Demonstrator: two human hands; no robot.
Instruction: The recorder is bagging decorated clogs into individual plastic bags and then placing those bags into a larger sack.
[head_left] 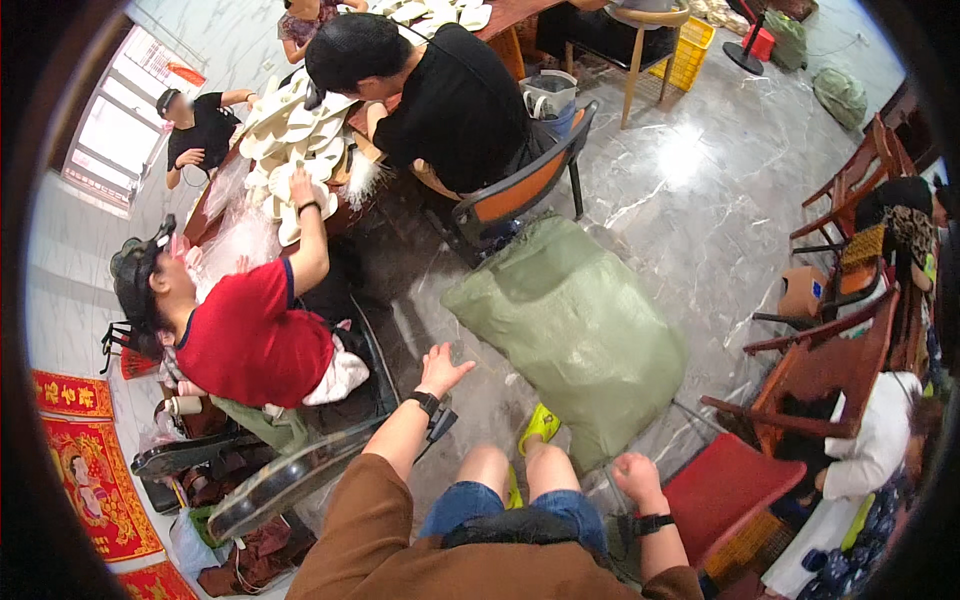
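My left hand [442, 371] reaches forward over the grey floor with its fingers apart. It holds nothing that I can see and is near the chair of the person in red. My right hand [638, 478] is curled closed beside my right thigh, with nothing visible in it. Each wrist wears a dark band. Ahead of me a big pale green woven sack [590, 330] lies full on the floor. A bright yellow-green clog [540, 427] on my foot is close to its near edge.
At the left, people sit round a table heaped with cream sole-shaped pieces [300, 135]. An orange-backed chair [525, 185] stands beyond the sack. On the right are a red seat [730, 490] and wooden chairs [830, 370]. A dark chair arm [300, 480] is close to my left arm.
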